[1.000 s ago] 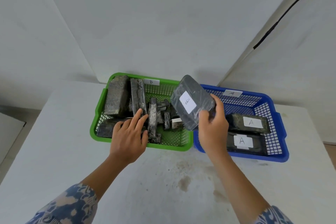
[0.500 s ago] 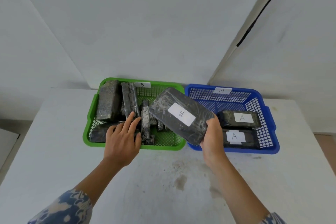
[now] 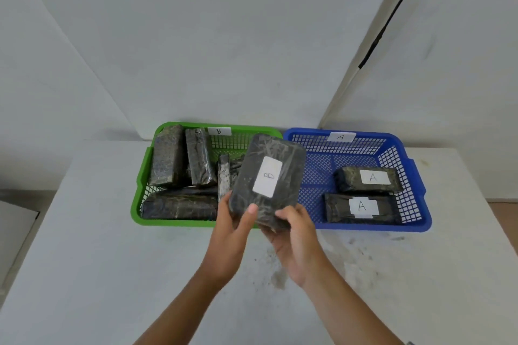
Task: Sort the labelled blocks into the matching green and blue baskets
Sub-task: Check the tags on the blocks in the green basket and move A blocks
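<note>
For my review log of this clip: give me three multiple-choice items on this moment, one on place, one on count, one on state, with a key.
1. Where is the held block?
A. inside the blue basket
B. lifted in front of both baskets
C. flat on the table

2. How many blocks lie in the blue basket?
A. two
B. four
C. none

3. How is the held block gripped?
A. left hand only
B. right hand only
C. both hands

Key: B, it sits above the seam between the green basket and the blue one; A, two blocks labelled A; C, left hand and right hand both grip its near end.
</note>
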